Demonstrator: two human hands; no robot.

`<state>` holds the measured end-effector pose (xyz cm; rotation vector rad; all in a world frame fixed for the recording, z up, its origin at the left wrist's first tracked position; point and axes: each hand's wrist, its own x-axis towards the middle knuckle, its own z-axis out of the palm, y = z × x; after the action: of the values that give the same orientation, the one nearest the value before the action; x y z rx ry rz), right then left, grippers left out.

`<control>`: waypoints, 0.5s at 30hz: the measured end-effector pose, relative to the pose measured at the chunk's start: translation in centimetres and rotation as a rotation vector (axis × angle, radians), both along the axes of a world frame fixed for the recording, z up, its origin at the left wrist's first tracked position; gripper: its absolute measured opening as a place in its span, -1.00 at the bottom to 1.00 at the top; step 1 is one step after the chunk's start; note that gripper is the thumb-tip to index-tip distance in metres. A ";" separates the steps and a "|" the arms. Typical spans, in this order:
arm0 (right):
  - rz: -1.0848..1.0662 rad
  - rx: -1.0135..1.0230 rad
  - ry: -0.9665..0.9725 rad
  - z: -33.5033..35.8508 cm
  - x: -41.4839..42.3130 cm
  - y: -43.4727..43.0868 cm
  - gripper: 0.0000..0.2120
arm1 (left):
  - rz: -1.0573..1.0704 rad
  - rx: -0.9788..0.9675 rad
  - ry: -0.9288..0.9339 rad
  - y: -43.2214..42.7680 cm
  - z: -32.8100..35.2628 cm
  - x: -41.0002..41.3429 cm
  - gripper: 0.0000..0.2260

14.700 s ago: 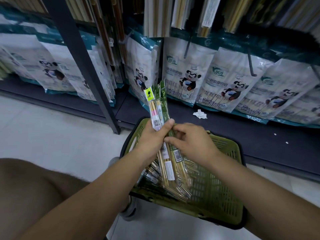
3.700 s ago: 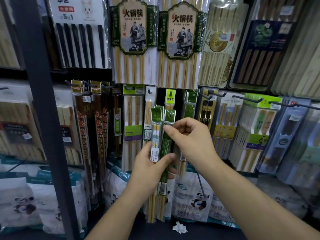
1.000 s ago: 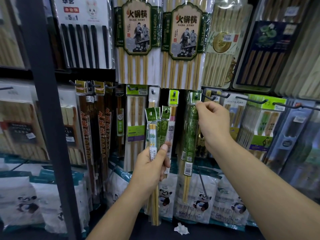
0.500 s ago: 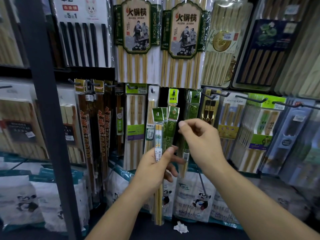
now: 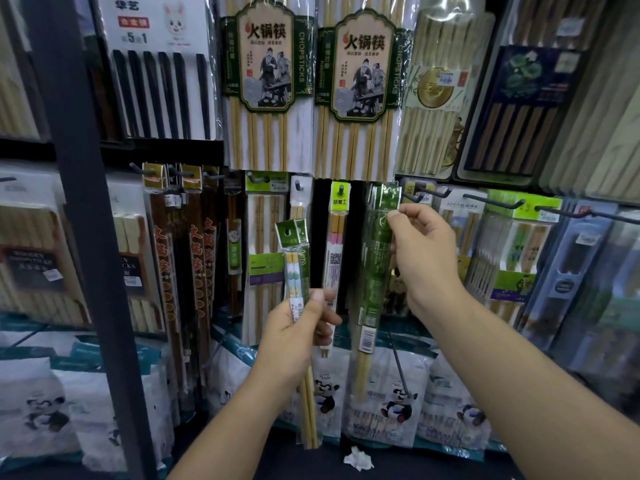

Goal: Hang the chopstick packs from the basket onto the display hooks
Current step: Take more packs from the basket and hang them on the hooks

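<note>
My left hand (image 5: 298,327) grips two slim chopstick packs (image 5: 295,261) with green header cards, held upright in front of the display. My right hand (image 5: 422,251) pinches the upper part of a long green chopstick pack (image 5: 375,268), whose header sits up against the row of green packs at a display hook (image 5: 412,197). I cannot tell whether the pack's hole is over the hook. The basket is out of view.
A dark upright shelf post (image 5: 86,220) stands at the left. Hooks to the right (image 5: 491,202) carry other chopstick packs. Large hot-pot chopstick packs (image 5: 270,81) hang above. Panda-printed bags (image 5: 388,403) line the bottom shelf, with a crumpled paper scrap (image 5: 358,459).
My right hand took one green pack from the bundle in my left hand and raised it up and right to the hook. My left hand now holds fewer packs, slightly lower.
</note>
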<state>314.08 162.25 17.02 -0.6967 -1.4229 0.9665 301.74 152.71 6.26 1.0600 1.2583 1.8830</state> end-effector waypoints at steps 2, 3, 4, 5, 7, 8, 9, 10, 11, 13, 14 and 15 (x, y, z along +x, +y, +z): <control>-0.015 -0.001 0.004 0.2 -0.2 0.4 -0.86 | -0.002 -0.009 0.014 -0.1 0.0 0.0 -0.73; -0.027 0.004 0.004 0.3 -0.3 0.6 -0.86 | -0.009 -0.013 0.020 -0.1 0.0 0.0 -0.73; -0.043 0.011 0.000 0.4 -0.4 0.7 -0.84 | -0.017 -0.016 0.024 -0.2 0.0 0.1 -0.73; -0.061 0.017 -0.005 0.4 -0.5 0.9 -0.83 | -0.024 -0.019 0.026 -0.2 -0.1 0.1 -0.73; -0.088 0.021 -0.009 0.4 -0.8 1.2 -0.80 | -0.030 -0.021 0.028 -0.2 -0.1 0.2 -0.73; -0.097 0.019 -0.009 0.5 -0.8 1.4 -0.78 | -0.030 -0.020 0.027 -0.2 -0.2 0.2 -0.74; -0.103 0.014 -0.008 0.5 -0.9 1.5 -0.74 | -0.028 -0.019 0.025 -0.1 -0.2 0.1 -0.74; -0.104 0.007 -0.006 0.6 -1.0 1.5 -0.70 | -0.026 -0.019 0.022 -0.1 -0.3 0.1 -0.74; -0.102 0.002 -0.003 0.7 -1.1 1.6 -0.67 | -0.024 -0.020 0.021 -0.1 -0.3 0.0 -0.74; -0.104 -0.003 0.000 0.8 -1.2 1.6 -0.64 | -0.022 -0.022 0.026 0.0 -0.3 0.0 -0.74; -0.108 -0.008 0.004 0.8 -1.3 1.7 -0.64 | -0.022 -0.023 0.032 0.0 -0.3 0.0 -0.75; -0.112 -0.013 0.008 0.7 -1.3 1.8 -0.63 | -0.022 -0.022 0.039 0.0 -0.3 0.0 -0.75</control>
<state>312.74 164.02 17.75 -0.7731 -1.3567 0.8912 301.71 152.68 5.94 1.0995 1.2811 1.8360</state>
